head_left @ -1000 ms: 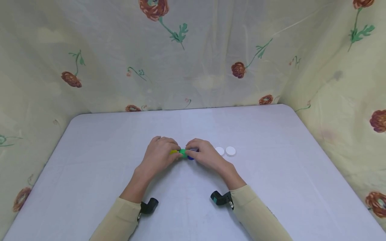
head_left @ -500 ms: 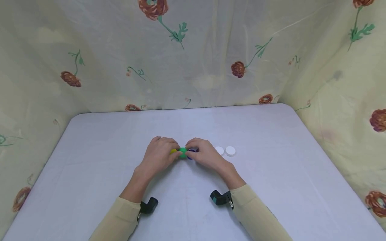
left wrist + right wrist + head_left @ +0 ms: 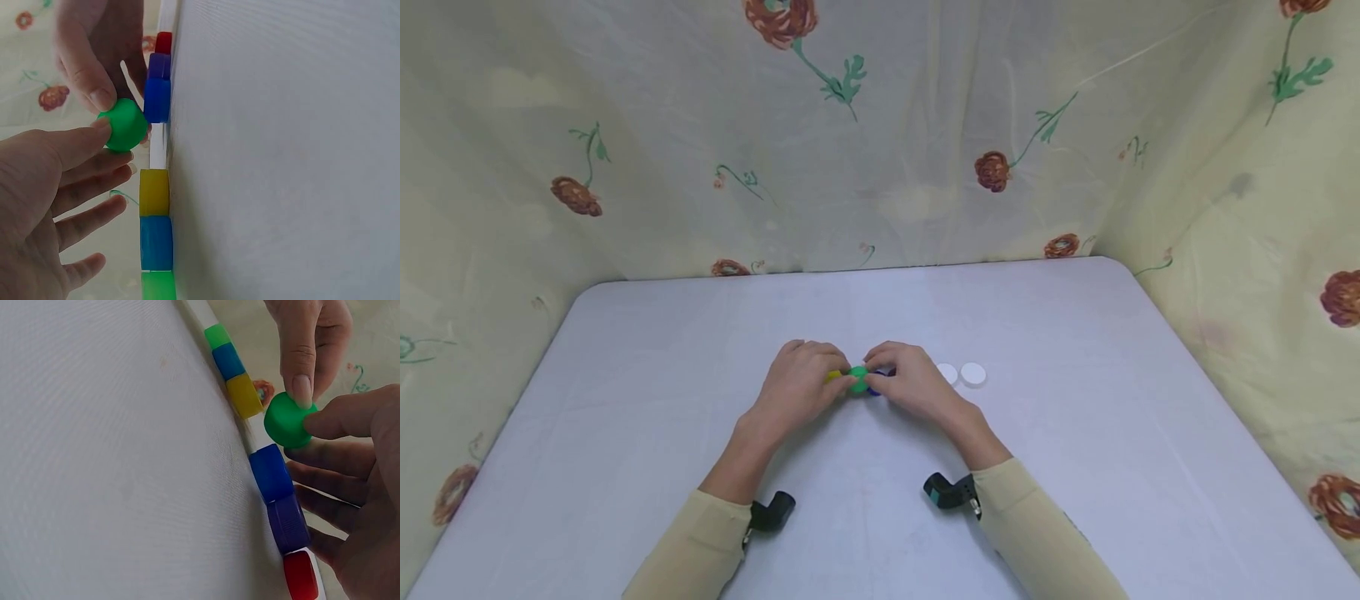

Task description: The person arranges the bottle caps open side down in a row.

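A green bottle cap (image 3: 858, 381) is held up between both hands, slightly above the table, with its round face showing in the wrist views. My left hand (image 3: 800, 379) pinches it from one side with thumb and fingertips; the other fingers spread loosely. From the opposite side, my right hand (image 3: 916, 385) pinches the same cap. Below it, in the left wrist view, a gap separates a yellow cap (image 3: 154, 192) from a dark blue cap (image 3: 157, 100). Beyond the yellow one stand a lighter blue cap (image 3: 156, 242) and a light green cap (image 3: 159, 285).
Past the dark blue cap, the row continues with a purple cap (image 3: 289, 523) and a red cap (image 3: 301, 575). Two white round pieces, a nearer one (image 3: 948, 374) and a farther one (image 3: 973, 375), lie right of my right hand on the white-covered table (image 3: 1075, 400).
The green cap has risen a little and tilted, so more of its round face shows, and it has shifted slightly right. Both hands have barely moved.
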Demonstrator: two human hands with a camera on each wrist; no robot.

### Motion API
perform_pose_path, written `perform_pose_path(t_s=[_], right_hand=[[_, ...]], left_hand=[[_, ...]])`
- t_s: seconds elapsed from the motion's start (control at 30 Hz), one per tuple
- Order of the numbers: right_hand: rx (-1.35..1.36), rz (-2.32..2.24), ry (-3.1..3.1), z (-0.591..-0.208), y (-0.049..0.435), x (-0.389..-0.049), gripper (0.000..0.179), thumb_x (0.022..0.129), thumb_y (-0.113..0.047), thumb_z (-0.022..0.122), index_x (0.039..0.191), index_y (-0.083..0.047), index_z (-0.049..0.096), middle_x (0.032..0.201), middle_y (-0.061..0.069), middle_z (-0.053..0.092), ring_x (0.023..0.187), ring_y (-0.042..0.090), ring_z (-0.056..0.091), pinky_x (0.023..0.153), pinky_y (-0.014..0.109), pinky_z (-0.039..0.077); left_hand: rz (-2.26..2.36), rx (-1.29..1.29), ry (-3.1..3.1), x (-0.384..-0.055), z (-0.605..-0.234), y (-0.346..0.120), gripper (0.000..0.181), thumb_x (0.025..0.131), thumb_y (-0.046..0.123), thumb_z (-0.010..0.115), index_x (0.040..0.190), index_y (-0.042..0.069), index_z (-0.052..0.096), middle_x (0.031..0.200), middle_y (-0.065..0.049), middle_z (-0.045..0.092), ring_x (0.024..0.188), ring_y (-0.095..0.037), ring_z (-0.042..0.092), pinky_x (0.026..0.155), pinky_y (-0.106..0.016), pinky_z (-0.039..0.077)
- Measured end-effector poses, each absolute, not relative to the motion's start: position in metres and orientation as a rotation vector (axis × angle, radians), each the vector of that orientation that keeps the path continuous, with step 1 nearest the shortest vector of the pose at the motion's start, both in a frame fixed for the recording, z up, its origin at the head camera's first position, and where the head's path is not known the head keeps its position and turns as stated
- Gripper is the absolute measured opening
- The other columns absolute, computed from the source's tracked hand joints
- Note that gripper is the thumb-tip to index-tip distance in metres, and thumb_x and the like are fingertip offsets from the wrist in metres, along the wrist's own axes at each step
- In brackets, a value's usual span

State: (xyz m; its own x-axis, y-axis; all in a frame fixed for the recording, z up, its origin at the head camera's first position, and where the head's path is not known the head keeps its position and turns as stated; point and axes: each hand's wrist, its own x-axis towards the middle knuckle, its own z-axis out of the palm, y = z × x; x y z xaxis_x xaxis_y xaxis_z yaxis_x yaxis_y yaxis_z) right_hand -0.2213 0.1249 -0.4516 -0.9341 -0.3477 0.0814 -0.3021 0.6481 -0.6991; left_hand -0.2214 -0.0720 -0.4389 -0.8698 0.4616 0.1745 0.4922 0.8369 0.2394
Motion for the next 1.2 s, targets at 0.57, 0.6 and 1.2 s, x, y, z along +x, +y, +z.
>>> perform_pose_path(t_s=[0.57, 0.6, 1.2], right_hand=[[-0.511, -1.195, 2.769, -0.4537, 0.1253, -0.2229, 0.022, 0.091, -0.020, 0.064, 0.104, -0.007, 0.077, 0.122, 0.006, 0.069, 0.121, 0.026, 0.062, 0.105, 0.043, 0.050], [-0.505, -1.200, 2.769, -0.4535, 0.1255, -0.2228, 0.023, 0.091, -0.021, 0.064, 0.103, -0.007, 0.077, 0.122, 0.006, 0.069, 0.121, 0.026, 0.062, 0.105, 0.043, 0.050], [-0.422, -1.257, 2.710, -0.4521, 0.1224, -0.2207, 0.022, 0.091, -0.026, 0.063, 0.098, -0.012, 0.078, 0.120, 0.003, 0.071, 0.120, 0.025, 0.062, 0.106, 0.045, 0.048]], left_hand=[[-0.470, -0.755, -2.938, -0.2188, -0.4374, -0.0726, 0.029, 0.087, 0.043, 0.075, 0.106, 0.021, 0.077, 0.114, 0.005, 0.074, 0.119, -0.022, 0.063, 0.115, -0.053, 0.035], [-0.469, -0.756, -2.939, -0.2187, -0.4370, -0.0726, 0.031, 0.086, 0.044, 0.075, 0.107, 0.021, 0.077, 0.115, 0.005, 0.074, 0.120, -0.022, 0.063, 0.115, -0.054, 0.035], [-0.449, -0.818, -2.938, -0.2192, -0.4346, -0.0756, 0.040, 0.082, 0.041, 0.080, 0.117, 0.024, 0.073, 0.121, 0.005, 0.072, 0.121, -0.021, 0.062, 0.115, -0.050, 0.037]])
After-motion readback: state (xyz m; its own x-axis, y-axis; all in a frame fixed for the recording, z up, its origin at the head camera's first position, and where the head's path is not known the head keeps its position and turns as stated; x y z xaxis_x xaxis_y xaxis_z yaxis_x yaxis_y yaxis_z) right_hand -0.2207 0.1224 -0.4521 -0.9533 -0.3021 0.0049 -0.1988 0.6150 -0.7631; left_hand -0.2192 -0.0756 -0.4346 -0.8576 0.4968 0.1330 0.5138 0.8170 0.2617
